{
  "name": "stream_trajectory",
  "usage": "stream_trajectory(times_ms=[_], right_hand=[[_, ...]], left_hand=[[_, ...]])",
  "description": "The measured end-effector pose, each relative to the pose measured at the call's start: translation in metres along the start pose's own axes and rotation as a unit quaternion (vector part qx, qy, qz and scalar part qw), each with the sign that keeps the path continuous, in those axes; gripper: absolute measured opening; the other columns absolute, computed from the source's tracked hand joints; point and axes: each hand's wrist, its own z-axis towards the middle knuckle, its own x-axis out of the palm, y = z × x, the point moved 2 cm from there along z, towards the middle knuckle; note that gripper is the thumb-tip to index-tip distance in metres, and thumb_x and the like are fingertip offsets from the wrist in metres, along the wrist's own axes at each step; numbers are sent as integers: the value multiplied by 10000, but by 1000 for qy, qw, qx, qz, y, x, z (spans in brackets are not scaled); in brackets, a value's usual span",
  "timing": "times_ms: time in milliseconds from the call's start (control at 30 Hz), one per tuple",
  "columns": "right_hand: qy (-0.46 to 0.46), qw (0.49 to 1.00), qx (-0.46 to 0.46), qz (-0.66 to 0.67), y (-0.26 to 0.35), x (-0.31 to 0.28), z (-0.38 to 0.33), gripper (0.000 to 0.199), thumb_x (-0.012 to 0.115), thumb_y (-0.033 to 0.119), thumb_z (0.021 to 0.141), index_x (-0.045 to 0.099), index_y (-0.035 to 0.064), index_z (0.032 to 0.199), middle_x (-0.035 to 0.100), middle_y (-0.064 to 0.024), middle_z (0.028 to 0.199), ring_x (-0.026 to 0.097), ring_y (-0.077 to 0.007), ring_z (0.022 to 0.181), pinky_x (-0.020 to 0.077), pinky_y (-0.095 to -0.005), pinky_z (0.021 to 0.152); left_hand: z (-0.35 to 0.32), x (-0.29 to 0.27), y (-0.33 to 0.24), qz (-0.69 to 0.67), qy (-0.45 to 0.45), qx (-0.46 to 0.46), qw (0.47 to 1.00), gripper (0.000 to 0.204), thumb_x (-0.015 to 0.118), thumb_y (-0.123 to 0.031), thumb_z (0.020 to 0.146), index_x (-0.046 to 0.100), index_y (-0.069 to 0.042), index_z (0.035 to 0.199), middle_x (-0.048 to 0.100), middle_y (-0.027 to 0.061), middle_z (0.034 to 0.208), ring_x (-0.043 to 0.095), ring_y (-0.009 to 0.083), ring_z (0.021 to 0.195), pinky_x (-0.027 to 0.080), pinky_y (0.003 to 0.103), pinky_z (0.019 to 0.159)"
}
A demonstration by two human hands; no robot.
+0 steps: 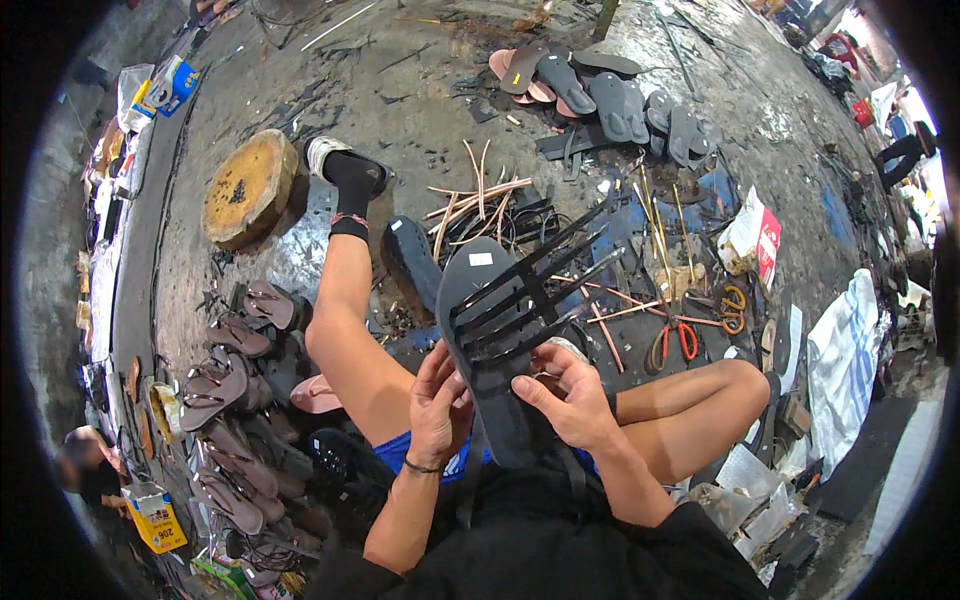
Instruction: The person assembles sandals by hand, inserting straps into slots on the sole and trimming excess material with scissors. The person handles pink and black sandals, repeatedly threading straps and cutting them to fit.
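I hold a black sandal sole (478, 290) upright in front of me, with several black straps (540, 285) fanning out across it to the right. My left hand (438, 405) grips the sole's lower left edge. My right hand (570, 395) pinches the strap ends at the sole's lower right side. A small white label sits near the sole's top. My bare legs stretch out below, the left foot in a black sock and a white shoe (345, 165).
Finished brown sandals (235, 385) pile at the left. Dark soles (610, 95) lie at the top. Loose tan strips (475, 195), red-handled pliers (675, 340), orange scissors (733, 305), a round wooden block (248, 187) and a white sack (845, 350) surround me.
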Motion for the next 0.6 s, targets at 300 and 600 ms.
stream_trajectory(times_ms=[300, 600], right_hand=[[38, 998, -14, 56, 4, 8, -4, 430, 743, 117, 931, 526, -14, 1279, 624, -60, 1134, 602, -101, 1022, 499, -265, 872], [54, 996, -15, 68, 4, 11, -6, 443, 747, 118, 930, 520, -16, 1286, 615, -37, 1131, 597, -91, 1008, 498, -262, 858]], left_hand=[[24, 20, -41, -65, 15, 15, 998, 427, 562, -95, 1008, 507, -78, 1431, 617, 79, 1326, 638, 168, 1128, 555, 323, 866], [28, 21, -45, -50, -64, 28, 996, 276, 554, -61, 1012, 600, -13, 1280, 711, 21, 1005, 608, 44, 712, 542, 200, 661]])
